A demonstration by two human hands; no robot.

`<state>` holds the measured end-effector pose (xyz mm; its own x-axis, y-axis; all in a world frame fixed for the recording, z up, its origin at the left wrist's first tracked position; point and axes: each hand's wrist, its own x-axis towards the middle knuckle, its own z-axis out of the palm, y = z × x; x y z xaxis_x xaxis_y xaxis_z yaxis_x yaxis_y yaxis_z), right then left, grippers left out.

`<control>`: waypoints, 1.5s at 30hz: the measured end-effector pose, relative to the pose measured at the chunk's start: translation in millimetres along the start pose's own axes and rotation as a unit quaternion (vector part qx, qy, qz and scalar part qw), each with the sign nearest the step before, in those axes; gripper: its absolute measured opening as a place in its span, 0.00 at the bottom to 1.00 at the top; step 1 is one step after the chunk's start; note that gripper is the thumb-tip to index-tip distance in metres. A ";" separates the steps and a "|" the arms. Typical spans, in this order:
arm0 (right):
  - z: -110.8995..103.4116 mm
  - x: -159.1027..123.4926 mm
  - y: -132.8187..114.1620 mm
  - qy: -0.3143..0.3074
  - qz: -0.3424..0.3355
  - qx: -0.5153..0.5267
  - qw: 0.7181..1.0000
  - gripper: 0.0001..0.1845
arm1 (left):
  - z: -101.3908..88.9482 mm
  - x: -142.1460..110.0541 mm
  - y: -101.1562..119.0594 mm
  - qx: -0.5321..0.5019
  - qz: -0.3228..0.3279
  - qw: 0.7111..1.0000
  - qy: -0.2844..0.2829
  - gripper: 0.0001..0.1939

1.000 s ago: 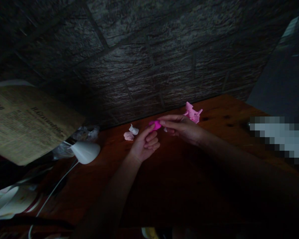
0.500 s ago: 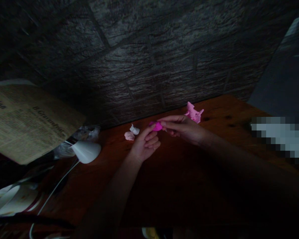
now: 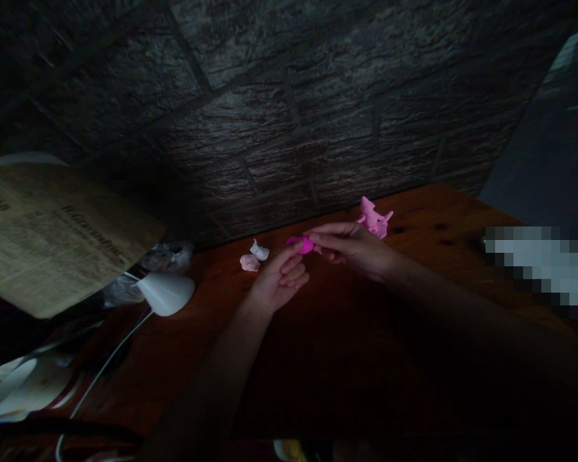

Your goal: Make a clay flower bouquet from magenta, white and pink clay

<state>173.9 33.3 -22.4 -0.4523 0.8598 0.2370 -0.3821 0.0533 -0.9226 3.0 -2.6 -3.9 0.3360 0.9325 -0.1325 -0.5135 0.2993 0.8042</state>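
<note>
Movement: magenta lump [image 3: 307, 245] slightly lower than one second ago, hands nearly unmoved | Grip: I read left hand [image 3: 282, 282] and right hand [image 3: 359, 251] both pinching the lump, narrow | Location: between both hands, apparently above tabletop [image 3: 417, 212] | Risk: I judge uneven pinching may tear it; slackened pressure may drop it

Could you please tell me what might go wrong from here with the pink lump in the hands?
The bright pink lump is small and held only at the fingertips of the left hand and right hand, so it might slip.
The spiky pink piece shows just beyond the right hand, which might brush it.
The light is dim, so fine detail on the lump could be missed.
</note>
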 end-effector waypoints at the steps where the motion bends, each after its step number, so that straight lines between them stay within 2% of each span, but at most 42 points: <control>1: 0.1 0.1 0.3 -0.001 -0.001 0.000 1.000 0.11 | -0.1 0.2 -0.4 0.006 0.004 1.000 -0.002 0.14; 7: 0.4 0.9 1.4 0.009 -0.016 0.004 1.000 0.11 | -1.8 1.3 -1.6 0.017 0.000 1.000 -0.010 0.14; 17: 0.0 1.3 2.9 0.022 -0.011 -0.016 1.000 0.12 | -2.5 0.6 -0.4 0.010 -0.016 1.000 -0.024 0.08; 24: 0.2 1.7 2.2 0.030 -0.007 -0.011 0.999 0.13 | -3.6 -1.0 0.5 -0.019 -0.035 0.999 -0.021 0.13; 27: 0.3 1.7 1.8 0.030 -0.006 -0.008 1.000 0.13 | -4.1 0.0 -0.1 -0.012 -0.022 1.000 -0.016 0.15; 38: 2.3 0.2 -1.0 0.037 0.001 -0.013 0.999 0.16 | -1.2 1.7 -2.6 0.020 0.009 1.000 0.011 0.11; 42: 1.9 0.8 0.1 0.045 -0.007 -0.009 0.999 0.14 | -1.5 3.0 -5.9 0.056 0.051 0.997 0.010 0.07; 45: 2.8 0.4 1.3 0.047 -0.005 -0.003 0.999 0.14 | -1.7 4.3 -7.5 0.076 0.072 0.994 0.017 0.07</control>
<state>171.0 32.3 -22.6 -0.3703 0.9032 0.2168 -0.3816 0.0648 -0.9220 7.0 -0.6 -11.4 0.2402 0.9704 -0.0264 -0.4279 0.1303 0.8944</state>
